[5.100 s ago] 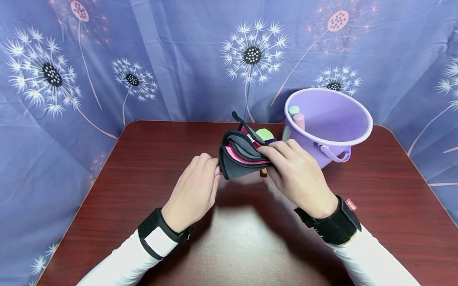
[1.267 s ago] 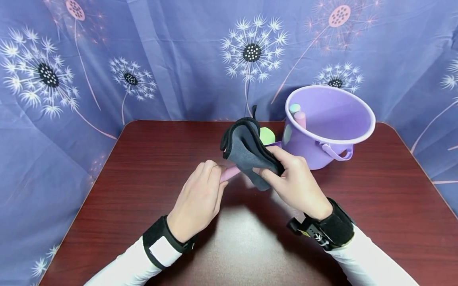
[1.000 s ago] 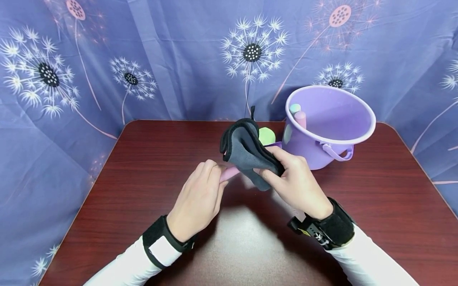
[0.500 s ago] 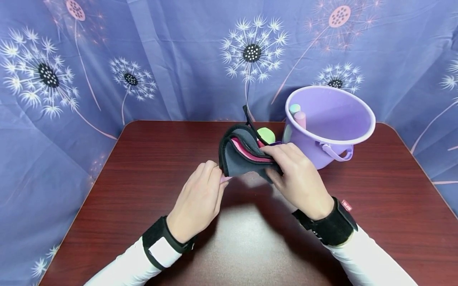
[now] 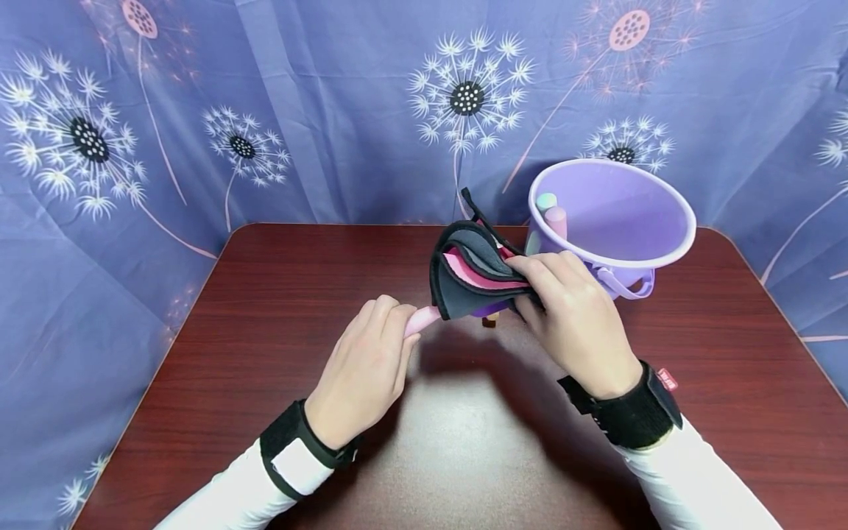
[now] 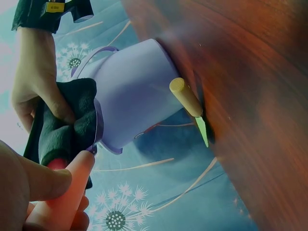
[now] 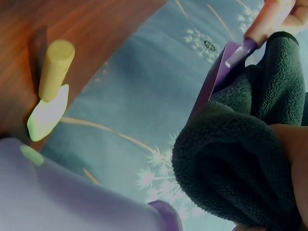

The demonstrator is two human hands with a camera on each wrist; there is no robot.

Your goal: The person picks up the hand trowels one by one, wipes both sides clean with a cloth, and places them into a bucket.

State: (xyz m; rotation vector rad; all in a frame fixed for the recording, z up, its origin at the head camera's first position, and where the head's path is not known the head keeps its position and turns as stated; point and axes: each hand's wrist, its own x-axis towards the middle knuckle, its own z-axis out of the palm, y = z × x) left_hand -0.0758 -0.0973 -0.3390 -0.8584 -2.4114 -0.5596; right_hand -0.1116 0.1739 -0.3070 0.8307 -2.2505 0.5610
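My left hand [image 5: 364, 368] grips the pink handle of a toy shovel [image 5: 422, 320], its fingers wrapped around the grip. The shovel's purple blade [image 7: 222, 72] shows in the right wrist view, with a folded grey cloth [image 7: 231, 163] lying against it. My right hand [image 5: 570, 316] pinches that cloth, which has black edging and bright pink layers in its folds. In the head view the cloth covers most of the blade. Both hands are raised over the table, the right one nearer the bucket.
A lilac bucket [image 5: 596, 272] stands at the back right, with a mint handle [image 5: 546, 201] and a pink handle [image 5: 556, 221] sticking up inside. Behind the cloth, a small trowel [image 7: 54, 82] with yellow handle and green blade lies on the dark red table [image 5: 298, 280]. A patterned curtain [image 5: 358, 110] hangs behind.
My right hand turned over between one and half a second ago, then slid right with the cloth along the shovel, exposing more pink handle. My left hand stays nearly still.
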